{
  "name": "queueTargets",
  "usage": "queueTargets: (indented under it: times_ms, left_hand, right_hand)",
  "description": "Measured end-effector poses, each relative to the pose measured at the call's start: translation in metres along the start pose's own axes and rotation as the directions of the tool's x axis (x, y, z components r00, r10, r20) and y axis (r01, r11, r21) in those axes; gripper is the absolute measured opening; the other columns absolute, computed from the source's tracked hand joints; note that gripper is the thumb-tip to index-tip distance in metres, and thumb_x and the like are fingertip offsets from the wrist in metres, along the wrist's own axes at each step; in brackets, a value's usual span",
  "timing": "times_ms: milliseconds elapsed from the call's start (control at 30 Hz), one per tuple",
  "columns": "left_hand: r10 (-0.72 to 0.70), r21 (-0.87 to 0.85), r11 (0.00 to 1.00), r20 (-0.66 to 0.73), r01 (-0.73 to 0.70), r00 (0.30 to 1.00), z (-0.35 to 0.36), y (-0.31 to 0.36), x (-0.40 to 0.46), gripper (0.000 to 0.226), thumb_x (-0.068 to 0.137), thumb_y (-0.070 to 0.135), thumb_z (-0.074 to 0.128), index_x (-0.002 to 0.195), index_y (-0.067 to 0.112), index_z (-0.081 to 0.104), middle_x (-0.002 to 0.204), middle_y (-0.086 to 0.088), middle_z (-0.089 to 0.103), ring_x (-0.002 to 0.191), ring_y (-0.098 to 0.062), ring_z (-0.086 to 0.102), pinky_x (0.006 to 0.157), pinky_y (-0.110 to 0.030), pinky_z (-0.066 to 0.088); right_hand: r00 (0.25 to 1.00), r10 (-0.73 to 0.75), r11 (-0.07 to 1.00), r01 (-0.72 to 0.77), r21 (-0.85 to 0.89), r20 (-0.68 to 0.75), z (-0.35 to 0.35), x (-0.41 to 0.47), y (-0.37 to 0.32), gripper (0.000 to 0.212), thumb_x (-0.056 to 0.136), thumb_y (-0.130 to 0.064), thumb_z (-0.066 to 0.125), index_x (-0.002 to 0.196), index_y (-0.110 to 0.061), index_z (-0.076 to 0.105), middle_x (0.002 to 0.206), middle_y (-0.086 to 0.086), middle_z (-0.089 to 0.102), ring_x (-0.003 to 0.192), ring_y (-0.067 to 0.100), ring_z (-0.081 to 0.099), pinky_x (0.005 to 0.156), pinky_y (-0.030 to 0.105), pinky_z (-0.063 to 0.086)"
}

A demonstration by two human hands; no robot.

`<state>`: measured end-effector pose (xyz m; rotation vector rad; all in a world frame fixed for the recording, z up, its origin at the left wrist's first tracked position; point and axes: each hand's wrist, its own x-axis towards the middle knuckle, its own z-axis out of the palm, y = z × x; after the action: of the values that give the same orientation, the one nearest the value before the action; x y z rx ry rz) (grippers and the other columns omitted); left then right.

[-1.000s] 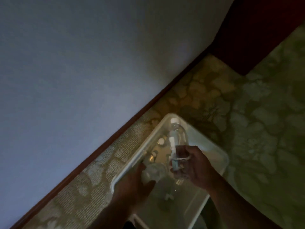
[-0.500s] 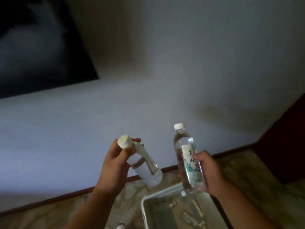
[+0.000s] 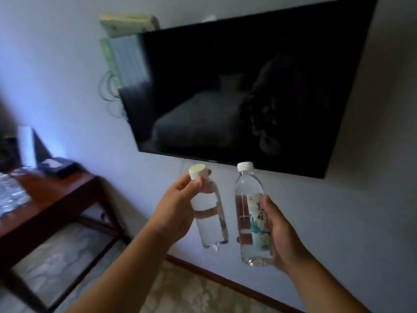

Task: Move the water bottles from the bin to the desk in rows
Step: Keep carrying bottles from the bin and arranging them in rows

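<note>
Bottles, two: one (image 3: pixel 211 219) gripped by left hand (image 3: pixel 178 208), one (image 3: pixel 251 213) by right hand (image 3: pixel 279 236); best carried upright and set beside desk (image 3: pixel 52 199) rows

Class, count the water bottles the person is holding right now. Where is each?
2. One bottle in the left hand, one labelled bottle in the right hand. Blurred shapes on the desk might be more.
</note>
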<state>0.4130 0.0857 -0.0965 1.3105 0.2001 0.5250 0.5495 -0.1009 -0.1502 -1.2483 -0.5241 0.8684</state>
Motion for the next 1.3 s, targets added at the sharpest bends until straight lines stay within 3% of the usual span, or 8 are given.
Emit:
queueTargets:
  times_ms: [133,267,400,533,700,867,1067,1300]
  left_hand:
    - [0.059,-0.089,0.993,-0.171,-0.075,0.984,-0.087,0.054,-0.051,0.049,0.093,0.045,0.054,0.127,0.011,0.065,0.105,-0.012,0.067,0.095,-0.031,0.066,0.089,-0.054,0.053]
    - [0.031,-0.142,0.988,-0.236,-0.066,0.971,-0.166,0.118,-0.101,0.043,0.084,0.045,0.060,0.100,0.006,0.065,0.084,-0.014,0.065,0.075,-0.029,0.061,0.075,-0.041,0.048]
    - [0.077,0.146,0.989,-0.256,-0.040,0.964,-0.245,0.155,-0.154,0.039,0.078,0.034,0.076,0.099,0.008,0.056,0.080,-0.020,0.061,0.065,-0.029,0.064,0.062,-0.036,0.055]
    - [0.109,0.313,0.950,-0.342,0.004,0.933,-0.328,0.184,-0.201,0.030,0.077,0.047,0.081,0.093,0.024,0.073,0.091,-0.010,0.071,0.086,-0.027,0.070,0.079,-0.040,0.059]
    - [0.183,0.410,0.910,-0.536,0.064,0.824,-0.415,0.210,-0.246,0.046,0.066,0.062,0.082,0.091,0.023,0.078,0.092,-0.007,0.076,0.083,-0.019,0.072,0.078,-0.034,0.057]
    - [0.221,0.332,0.943,-0.666,0.018,0.713,-0.493,0.228,-0.267,0.038,0.071,0.026,0.086,0.098,0.008,0.068,0.085,-0.009,0.076,0.077,-0.025,0.075,0.064,-0.030,0.060]
    - [0.296,0.415,0.908,-0.726,0.052,0.621,-0.598,0.261,-0.266,0.025,0.082,0.017,0.079,0.104,0.010,0.070,0.093,-0.010,0.075,0.084,-0.027,0.074,0.073,-0.041,0.061]
    - [0.299,0.546,0.807,-0.706,0.225,0.642,-0.727,0.313,-0.259,0.020,0.090,0.025,0.074,0.110,0.024,0.072,0.103,-0.006,0.077,0.098,-0.026,0.074,0.087,-0.040,0.057]
  right_hand:
    - [0.986,-0.009,1.000,0.006,0.018,0.164,0.109,0.028,0.006,0.065,0.083,-0.071,0.052,0.108,-0.016,0.075,0.101,0.019,0.073,0.083,0.032,0.073,0.070,0.038,0.059]
    - [0.950,-0.050,0.998,0.059,-0.020,0.308,0.231,0.054,0.012,0.073,0.074,-0.071,0.060,0.122,-0.017,0.068,0.112,0.020,0.072,0.096,0.035,0.072,0.077,0.044,0.059]
    - [0.892,-0.078,0.997,0.073,0.027,0.445,0.348,0.063,0.035,0.086,0.069,-0.072,0.072,0.130,-0.013,0.061,0.119,0.024,0.067,0.109,0.043,0.067,0.092,0.059,0.055]
    - [0.833,-0.057,0.998,0.040,0.043,0.550,0.442,0.076,0.054,0.094,0.067,-0.071,0.076,0.135,-0.009,0.056,0.126,0.028,0.064,0.116,0.050,0.060,0.100,0.067,0.045]
    - [0.798,-0.002,0.999,-0.030,0.044,0.602,0.529,0.107,0.082,0.069,0.080,-0.058,0.063,0.129,-0.010,0.061,0.109,0.017,0.067,0.094,0.033,0.065,0.086,0.049,0.050]
    - [0.709,-0.077,0.996,0.084,0.024,0.701,0.616,0.137,0.113,0.062,0.065,-0.070,0.077,0.116,-0.037,0.066,0.097,0.003,0.075,0.084,0.021,0.073,0.070,0.035,0.058]
    - [0.661,-0.058,0.996,0.085,0.002,0.748,0.730,0.207,0.138,0.062,0.068,-0.058,0.082,0.115,-0.021,0.065,0.099,0.008,0.072,0.089,0.026,0.071,0.075,0.039,0.057]
    - [0.665,-0.048,0.991,0.123,-0.046,0.745,0.849,0.280,0.162,0.059,0.072,-0.065,0.078,0.117,-0.029,0.066,0.098,0.006,0.073,0.092,0.027,0.073,0.082,0.046,0.058]
